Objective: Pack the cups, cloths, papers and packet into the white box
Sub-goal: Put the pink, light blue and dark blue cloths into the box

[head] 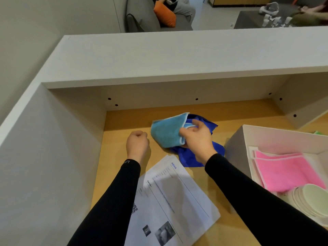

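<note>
Left hand (137, 145) curled into a loose fist, holding nothing, knuckles resting near the tabletop's (124, 121) back edge, close to the left wall of the white surround. Black sleeve (113, 196) running back from it toward the near edge.

Just right of that sleeve, papers (170, 201) lay fanned on the wood, printed side up, reaching from mid-tabletop to the near edge, untouched by either hand.

Beyond the papers, toward the back edge, a teal cloth (166, 132) with a pale hem was lifted off the wood, folded over and pinched along its right side. Right hand (197, 139) closed on that cloth, thumb on the near face, fingers wrapped behind. Under and behind the hand, a dark blue cloth (191, 157) lay crumpled on the tabletop, just left of the box; could not tell whether the fingers also caught any of it.

Farther right, at the tabletop's right edge, stood the white box (236, 144), open-topped, its left wall just beside the blue cloth. Inside, a pink cloth (285, 171) lay flat over a white sheet toward the back. Nearer the front of the box, pale green cups (312, 197) lay nested on their side, touching the pink cloth's near edge. A sliver of something green (320, 133) showed past the box's far wall, too little visible to identify. No packet could be made out.
</note>
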